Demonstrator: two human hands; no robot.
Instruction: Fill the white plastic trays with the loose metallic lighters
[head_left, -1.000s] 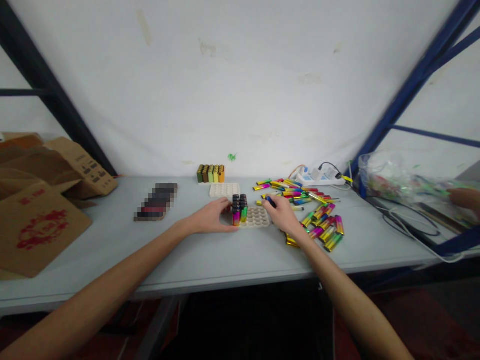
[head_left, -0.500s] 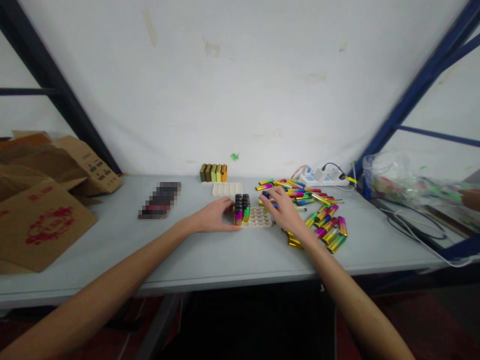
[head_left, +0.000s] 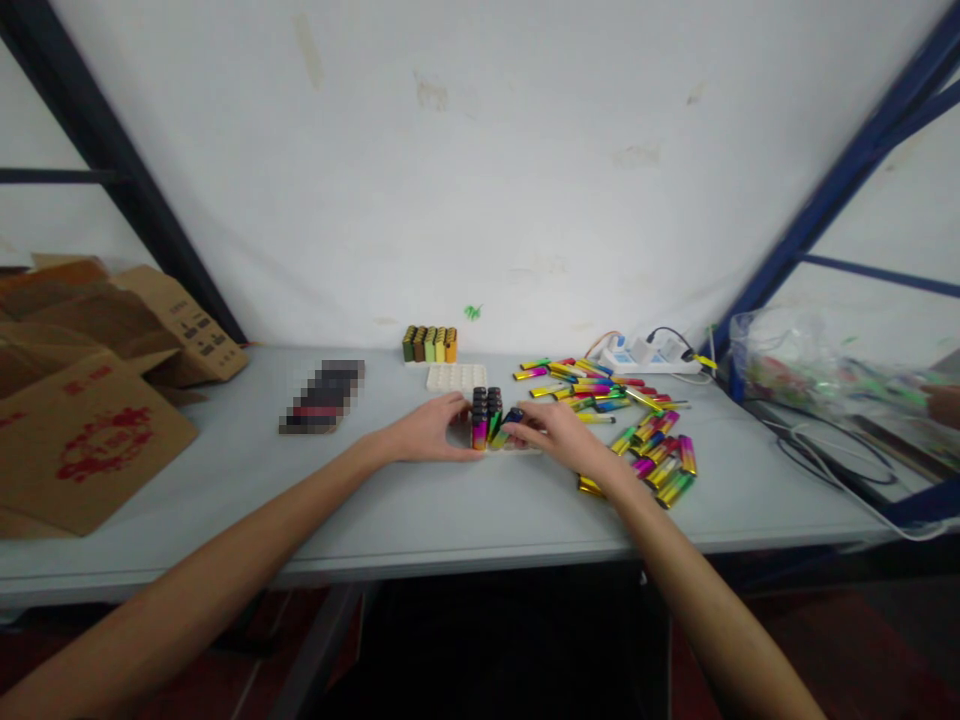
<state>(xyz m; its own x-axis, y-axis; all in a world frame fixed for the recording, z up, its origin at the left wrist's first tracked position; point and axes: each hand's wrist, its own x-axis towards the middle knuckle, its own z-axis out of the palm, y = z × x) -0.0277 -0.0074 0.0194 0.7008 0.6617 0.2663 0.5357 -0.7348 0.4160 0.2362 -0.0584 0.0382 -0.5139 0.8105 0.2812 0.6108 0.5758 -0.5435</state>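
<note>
Pinching lighter point(head_left: 504, 433) in right fingers point(head_left: 535, 411), long axis tilted, dark end up; half-open left fingers point(head_left: 447, 407) beside upright lighters point(head_left: 479, 430).

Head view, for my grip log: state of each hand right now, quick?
Left hand: curved beside the standing lighters; whether its grip is closed cannot be told.
Right hand: closed, holding a tilted lighter.

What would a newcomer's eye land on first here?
Probably the jumbled pile of shiny, multicoloured lighters, on the right side of the table. Next, at the centre, black-topped upright lighters stand in rows between the left hand, cupped beside them, and the right hand, which holds a tilted lighter. On the far left, a cardboard box with red print stands out.
</note>
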